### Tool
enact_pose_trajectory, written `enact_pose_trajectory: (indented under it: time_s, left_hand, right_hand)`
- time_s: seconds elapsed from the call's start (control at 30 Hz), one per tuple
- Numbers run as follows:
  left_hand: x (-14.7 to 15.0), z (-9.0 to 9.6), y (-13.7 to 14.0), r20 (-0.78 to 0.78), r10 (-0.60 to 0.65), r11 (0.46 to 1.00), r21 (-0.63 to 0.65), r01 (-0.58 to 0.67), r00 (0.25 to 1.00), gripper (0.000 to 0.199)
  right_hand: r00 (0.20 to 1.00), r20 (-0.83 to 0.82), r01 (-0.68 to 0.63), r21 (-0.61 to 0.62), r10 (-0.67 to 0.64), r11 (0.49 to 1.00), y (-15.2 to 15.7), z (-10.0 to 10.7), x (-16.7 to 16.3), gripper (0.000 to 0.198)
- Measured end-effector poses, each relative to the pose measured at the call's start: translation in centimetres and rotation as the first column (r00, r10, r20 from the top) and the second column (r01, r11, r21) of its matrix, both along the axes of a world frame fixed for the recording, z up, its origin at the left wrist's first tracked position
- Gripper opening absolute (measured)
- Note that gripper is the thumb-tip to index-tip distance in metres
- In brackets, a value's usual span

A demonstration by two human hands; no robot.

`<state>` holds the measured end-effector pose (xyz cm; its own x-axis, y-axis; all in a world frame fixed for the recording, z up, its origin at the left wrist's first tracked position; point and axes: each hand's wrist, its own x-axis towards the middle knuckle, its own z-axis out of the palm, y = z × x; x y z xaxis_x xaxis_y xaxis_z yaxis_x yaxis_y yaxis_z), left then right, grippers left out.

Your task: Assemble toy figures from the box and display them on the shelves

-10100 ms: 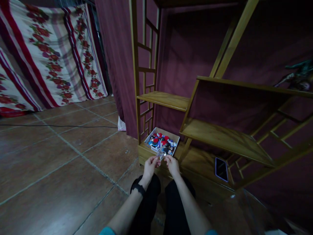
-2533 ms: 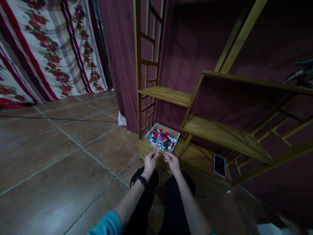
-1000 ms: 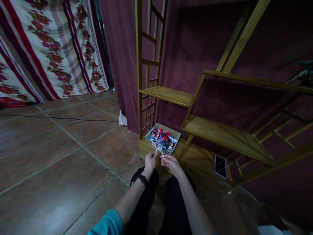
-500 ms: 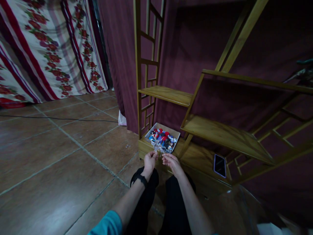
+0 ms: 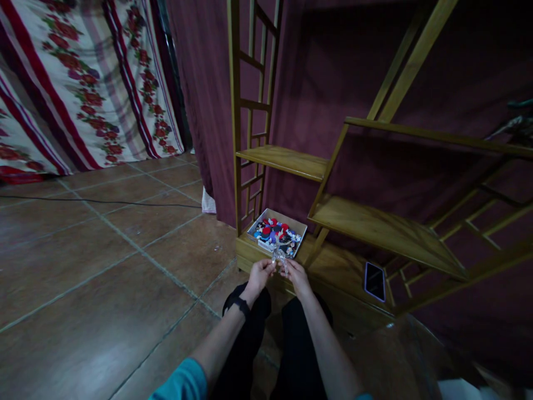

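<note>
My left hand (image 5: 260, 272) and my right hand (image 5: 296, 274) are close together above my knees, each with fingers pinched. Between them they grip a crinkled piece of clear, shiny plastic (image 5: 280, 255) that looks like a small bag; its exact shape is hard to make out. Just beyond the fingertips sits a shallow open box (image 5: 303, 229) on the shelf unit's low base. Heaped inside are several small colourful figures (image 5: 272, 229) in red, blue, black and white. The plastic covers part of the box's near edge.
A wooden shelf unit (image 5: 287, 160) stands ahead against a dark maroon curtain (image 5: 200, 100). On its base at the right lies a phone (image 5: 375, 281). A thin black cable (image 5: 125, 202) crosses the tiled floor at the left. Flowered fabric (image 5: 91, 89) hangs beyond.
My hands have drawn closer together, the left one shifting slightly right. The clear plastic has moved right and looks more bunched, uncovering more of the box.
</note>
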<state>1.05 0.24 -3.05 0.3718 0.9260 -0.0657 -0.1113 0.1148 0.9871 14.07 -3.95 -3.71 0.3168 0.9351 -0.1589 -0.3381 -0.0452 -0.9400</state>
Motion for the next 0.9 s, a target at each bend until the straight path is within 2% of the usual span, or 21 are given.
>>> enact_pose_trajectory:
  time_s: [0.23,0.47,0.9]
  left_hand:
    - [0.0,0.2,-0.1,0.002,-0.011,0.999,-0.03,0.011,1.0,0.038]
    - [-0.1,0.5,0.0,0.039,-0.004,0.999,-0.043,0.005,0.999,0.035]
    - [-0.1,-0.4,0.7,0.049,0.019,0.997,-0.075,-0.015,0.999,0.034]
  right_hand:
    - [0.999,-0.022,-0.039,-0.003,0.039,0.999,-0.1,0.4,-0.1,0.034]
    - [0.995,-0.051,-0.091,0.006,0.091,0.996,0.2,-0.7,0.2,0.034]
    - [0.992,0.034,-0.124,-0.018,0.125,0.992,0.8,-2.1,0.0,0.039]
